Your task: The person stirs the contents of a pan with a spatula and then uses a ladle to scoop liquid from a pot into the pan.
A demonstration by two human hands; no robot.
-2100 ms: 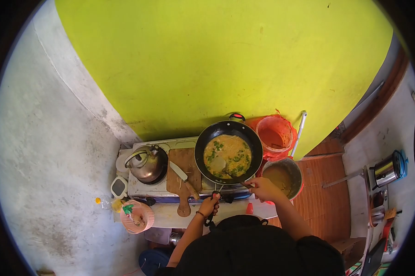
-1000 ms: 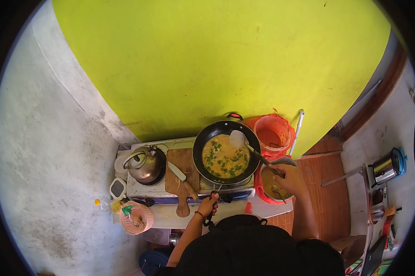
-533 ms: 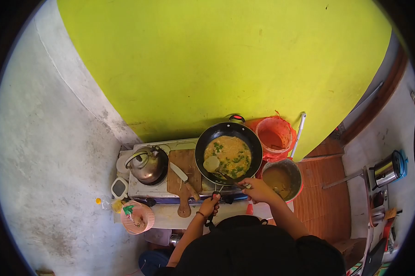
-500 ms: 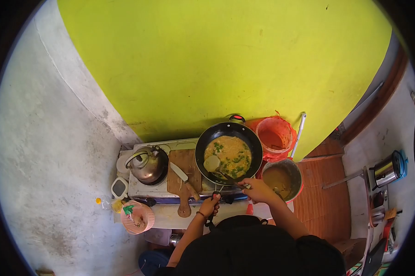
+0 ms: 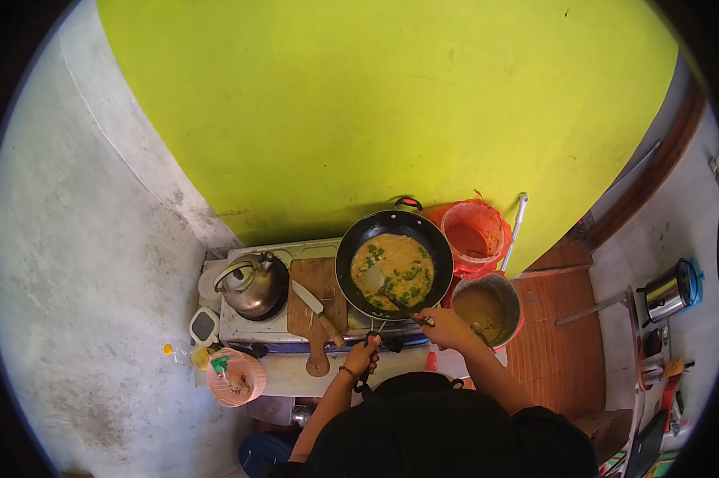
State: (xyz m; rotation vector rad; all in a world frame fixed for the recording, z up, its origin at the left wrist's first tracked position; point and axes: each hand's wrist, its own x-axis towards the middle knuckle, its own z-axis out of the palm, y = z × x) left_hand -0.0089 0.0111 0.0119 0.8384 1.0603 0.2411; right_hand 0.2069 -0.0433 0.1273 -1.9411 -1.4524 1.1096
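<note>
A black wok [image 5: 345,256] stands on the stove, with soupy yellow food [image 5: 405,247] and green pieces in it. My left hand [image 5: 362,355] is wrapped round the wok's long handle at the near side. With my right hand [image 5: 444,327] I grip the dark handle of a ladle [image 5: 372,278]. Its round head lies in the food at the left of the wok. To the right of the wok, close to my right hand, stands a grey pot [image 5: 509,298] with brownish liquid and a utensil in it.
Left of the wok, a knife [image 5: 308,298] rests on a wooden cutting board [image 5: 317,360]. A metal kettle [image 5: 252,293] stands on the stove's left burner. A pink basket [image 5: 248,382] is at the counter's left end. Behind the pot sits a red-lined bucket [image 5: 493,239].
The ladle's head has shifted slightly right and sits lower in the food. My left hand stays on the wok handle. The whole view has moved slightly.
</note>
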